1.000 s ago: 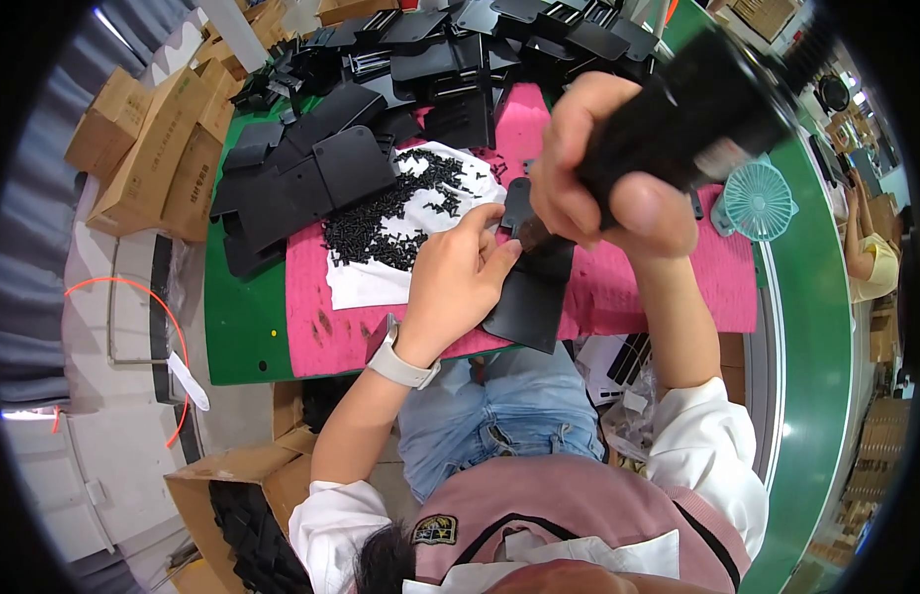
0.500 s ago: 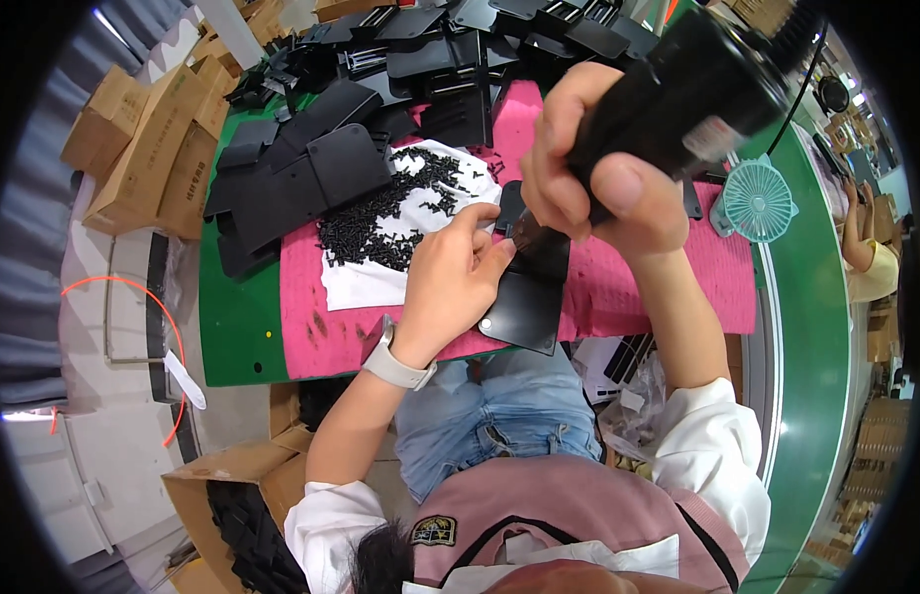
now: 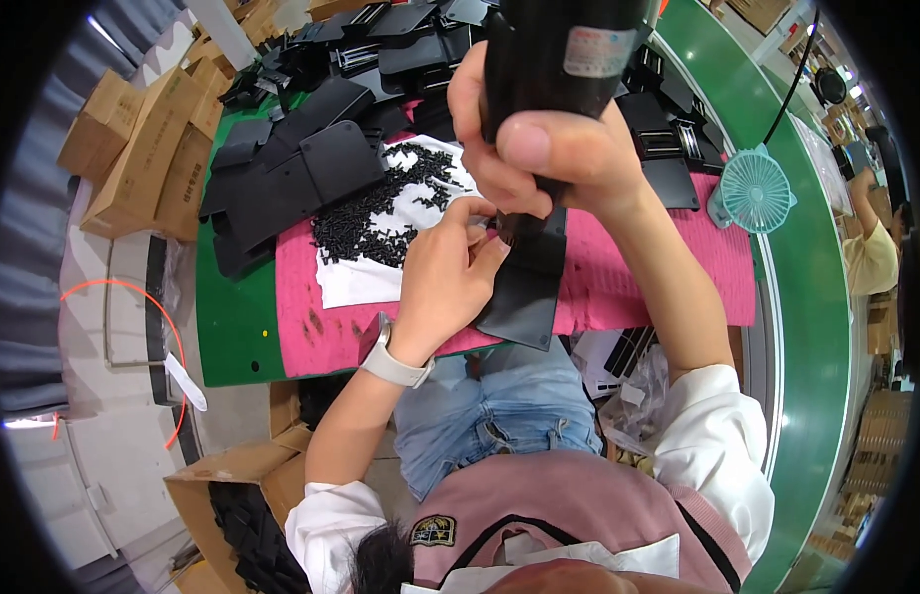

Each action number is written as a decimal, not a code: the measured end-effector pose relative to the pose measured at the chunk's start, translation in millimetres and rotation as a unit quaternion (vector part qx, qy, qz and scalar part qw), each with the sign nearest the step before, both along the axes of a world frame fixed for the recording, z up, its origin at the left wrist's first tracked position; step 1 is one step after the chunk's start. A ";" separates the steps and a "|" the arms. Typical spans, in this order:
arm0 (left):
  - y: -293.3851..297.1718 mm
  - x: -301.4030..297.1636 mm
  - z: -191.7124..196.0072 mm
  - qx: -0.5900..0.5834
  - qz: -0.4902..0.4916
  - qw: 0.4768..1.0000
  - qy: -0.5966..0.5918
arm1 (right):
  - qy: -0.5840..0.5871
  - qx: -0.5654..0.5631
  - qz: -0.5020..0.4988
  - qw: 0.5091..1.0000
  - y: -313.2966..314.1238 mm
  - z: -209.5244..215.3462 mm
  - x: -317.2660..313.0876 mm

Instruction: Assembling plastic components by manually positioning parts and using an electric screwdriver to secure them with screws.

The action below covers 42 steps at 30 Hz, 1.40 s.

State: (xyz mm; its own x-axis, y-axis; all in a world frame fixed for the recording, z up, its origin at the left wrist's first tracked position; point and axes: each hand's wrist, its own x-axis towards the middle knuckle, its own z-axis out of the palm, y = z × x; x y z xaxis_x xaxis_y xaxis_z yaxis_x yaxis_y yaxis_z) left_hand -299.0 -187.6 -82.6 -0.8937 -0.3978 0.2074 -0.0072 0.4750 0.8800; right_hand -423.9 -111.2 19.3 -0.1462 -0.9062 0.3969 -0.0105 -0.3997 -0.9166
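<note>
My right hand (image 3: 564, 148) is wrapped around a black electric screwdriver (image 3: 554, 74), held upright. Its lower end meets a black plastic plate (image 3: 524, 292) lying at the front of the pink mat (image 3: 628, 267). At the plate's left edge, my left hand (image 3: 450, 257) is closed, thumb and forefinger close beside the screwdriver's tip. Those fingers grip the edge; whether a screw is between them is hidden. Left of that hand, many small black screws (image 3: 356, 223) are spread on a white cloth (image 3: 356, 287).
Black plastic parts (image 3: 321, 178) are heaped at the left and back of the green table (image 3: 232, 337). A teal fan (image 3: 755, 193) stands at the right. Cardboard boxes (image 3: 133, 168) sit at far left, and an open carton (image 3: 212, 470) of black pieces is below.
My right hand has brought the screwdriver leftward and turned it from tilted to upright, its tip now by my left fingers. The left hand has barely moved.
</note>
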 end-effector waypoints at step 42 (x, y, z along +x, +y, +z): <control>-106.6 419.0 -9.0 -0.064 0.720 0.659 0.207 | 0.103 0.174 -0.393 0.897 91.2 -46.2 -49.6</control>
State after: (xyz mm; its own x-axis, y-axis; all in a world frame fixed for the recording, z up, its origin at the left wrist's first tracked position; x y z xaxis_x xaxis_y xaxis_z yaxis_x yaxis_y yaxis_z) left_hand 120.0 -294.2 -91.5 0.5356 -0.7278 0.4284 -0.3035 0.3075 0.9019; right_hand -473.5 -20.0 -26.8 -0.7504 -0.6293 0.2020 -0.3472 0.1152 -0.9307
